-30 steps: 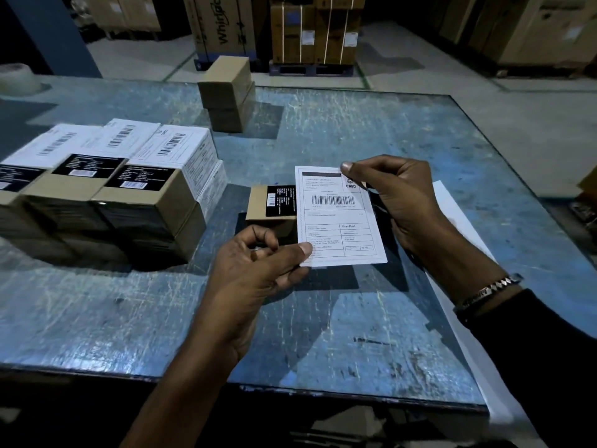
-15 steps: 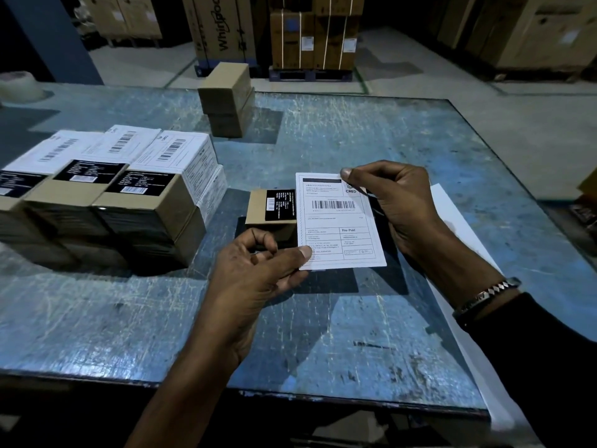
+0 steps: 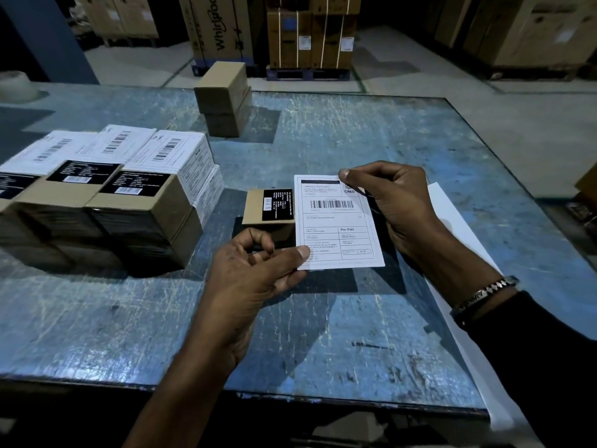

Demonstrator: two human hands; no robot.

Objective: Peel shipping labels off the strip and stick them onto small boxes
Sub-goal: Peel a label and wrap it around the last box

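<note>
Scuffed blue metal desk (image 3: 323,318), dim warehouse. White printed shipping label (image 3: 336,227) pinched at opposite corners by left hand (image 3: 258,273) and right hand (image 3: 397,205), hovering beside small brown cardboard box (image 3: 258,210) just beyond left fingers (image 3: 302,253). Sticking step; next, probably lowering squarely, pressing flat.

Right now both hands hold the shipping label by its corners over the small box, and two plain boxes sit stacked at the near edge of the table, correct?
Not quite. The head view shows the two plain boxes stacked at the table's far edge. The rest holds: left hand and right hand pinch the shipping label over the small box.
</note>
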